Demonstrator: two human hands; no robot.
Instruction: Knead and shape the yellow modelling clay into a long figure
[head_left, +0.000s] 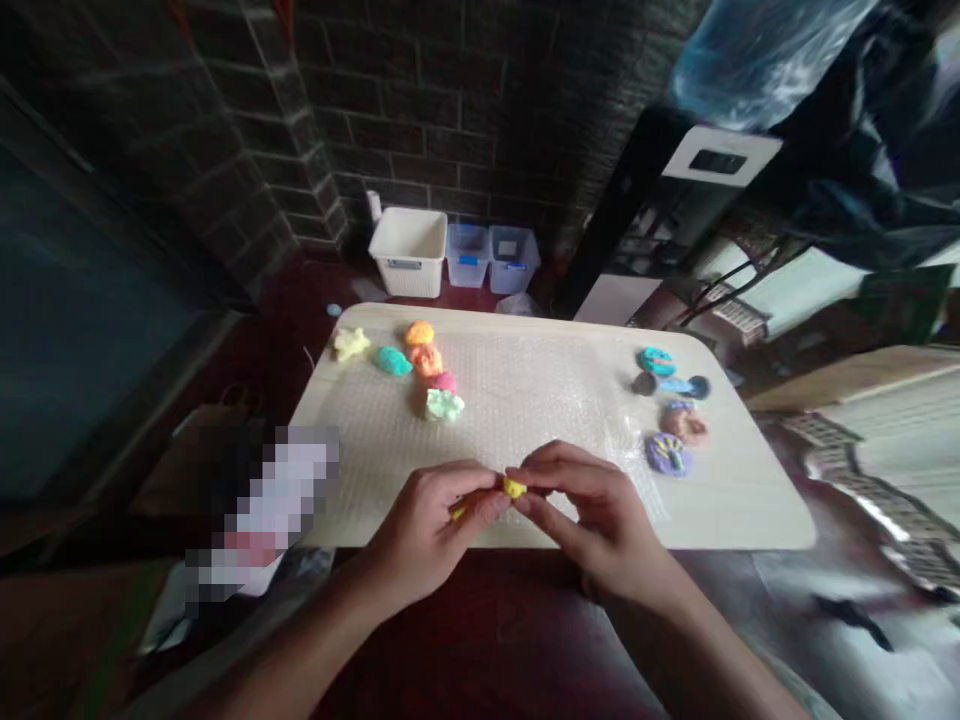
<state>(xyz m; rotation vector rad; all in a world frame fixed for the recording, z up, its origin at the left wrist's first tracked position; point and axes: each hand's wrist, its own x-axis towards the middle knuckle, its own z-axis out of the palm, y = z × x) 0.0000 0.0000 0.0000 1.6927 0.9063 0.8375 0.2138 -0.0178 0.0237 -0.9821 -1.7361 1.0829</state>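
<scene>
Both hands meet over the near edge of a pale table (750, 500). My left hand (431, 525) and my right hand (592, 515) each pinch a small yellow clay lump (514, 488) between their fingertips. A thin yellow-orange strip pokes out under my left fingers. On the table's far left lie several coloured clay lumps: pale yellow (350, 343), teal (393, 361), orange (421, 333), pale green (444, 405). At the right sit finished clay shapes, among them a purple disc (668, 454) and a teal one (657, 361).
A sheet of bubble wrap (525, 390) covers the table's middle. Behind the table, against a dark brick wall, stand a white bin (409, 250) and two clear boxes (491, 258). A blurred-out patch (259, 510) lies at the left. Cables and furniture crowd the right.
</scene>
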